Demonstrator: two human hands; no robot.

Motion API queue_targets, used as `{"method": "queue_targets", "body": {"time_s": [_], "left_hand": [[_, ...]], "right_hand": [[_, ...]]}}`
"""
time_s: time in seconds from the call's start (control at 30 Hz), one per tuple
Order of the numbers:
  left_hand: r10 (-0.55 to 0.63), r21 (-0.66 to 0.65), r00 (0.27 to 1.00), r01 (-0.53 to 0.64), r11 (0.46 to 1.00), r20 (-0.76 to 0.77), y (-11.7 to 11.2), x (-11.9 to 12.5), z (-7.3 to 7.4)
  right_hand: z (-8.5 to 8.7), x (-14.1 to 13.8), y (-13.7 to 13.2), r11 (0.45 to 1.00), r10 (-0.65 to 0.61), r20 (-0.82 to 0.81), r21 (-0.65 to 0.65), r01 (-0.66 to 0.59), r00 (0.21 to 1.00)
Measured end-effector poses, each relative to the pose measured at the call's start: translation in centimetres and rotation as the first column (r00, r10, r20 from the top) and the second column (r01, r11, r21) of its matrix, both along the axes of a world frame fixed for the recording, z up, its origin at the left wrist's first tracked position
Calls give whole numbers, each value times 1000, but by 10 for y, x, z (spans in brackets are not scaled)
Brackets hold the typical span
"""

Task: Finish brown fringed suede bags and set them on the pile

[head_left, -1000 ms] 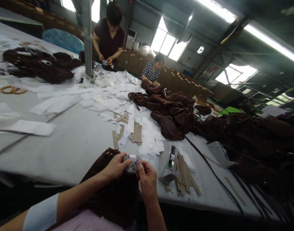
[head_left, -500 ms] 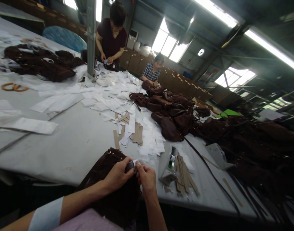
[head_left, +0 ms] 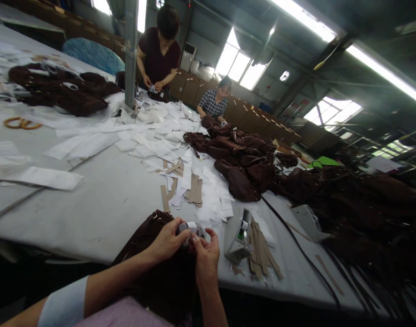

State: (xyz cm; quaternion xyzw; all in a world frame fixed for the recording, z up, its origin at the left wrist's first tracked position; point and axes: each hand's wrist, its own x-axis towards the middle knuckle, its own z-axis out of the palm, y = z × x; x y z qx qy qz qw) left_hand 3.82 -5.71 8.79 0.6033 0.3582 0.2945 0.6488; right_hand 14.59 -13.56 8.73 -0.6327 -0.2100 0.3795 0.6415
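My left hand [head_left: 170,238] is clamped, thumb against fingers, on a small grey-and-white piece [head_left: 191,225], right over the tabletop's [head_left: 102,209] near edge. My right hand [head_left: 207,254] is at the piece's other end, thumb touching it or the clear film around it, index finger bent and lifted apart; can't tell if the other fingers pinch anything. Dark brown bag [head_left: 145,240] under both hands, top part by the near edge, rest hanging down toward my lap, metal eyelets at its top. Right of my right hand, close to the near edge: grey tape dispenser [head_left: 235,240] with a green bit, cardboard strips [head_left: 260,256] fanned beside it. White paper strips [head_left: 150,147] spread across the middle to the far edge. Brown bags [head_left: 242,175] heaped right of those, dark strap running to the near edge. Two orange rings [head_left: 31,124] overlapping on the left. Two co-workers at the far edge, hands busy.
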Motion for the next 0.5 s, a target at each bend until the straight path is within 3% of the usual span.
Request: {"method": "queue_targets", "body": {"time_s": [0.13, 0.2, 0.23, 0.3, 0.37, 0.43, 0.5], "left_hand": [[-38, -137, 999, 41, 990, 28, 1, 0, 2], [-66, -216, 998, 69, 974, 21, 3, 0, 6], [-78, -255, 997, 78, 964, 12, 5, -1, 8], [-96, -330, 995, 91, 940, 3, 8, -1, 11], [-107, -387, 994, 101, 917, 5, 12, -1, 13], [-116, -410, 993, 111, 905, 12, 14, 0, 14], [-119, -407, 993, 112, 907, 7, 15, 2, 13]], "right_hand": [[4, 6, 0, 987, 135, 189, -116, -114, 973], [4, 10, 0, 972, 202, 390, -192, -136, 898], [5, 13, 1, 966, 228, 517, -226, -125, 825], [7, 21, 3, 959, 275, 770, -267, -101, 575], [12, 30, 7, 950, 306, 927, -283, -131, 217], [20, 38, 15, 935, 283, 953, -300, -189, -113], [26, 43, 24, 924, 226, 920, -306, -230, -319]]}}
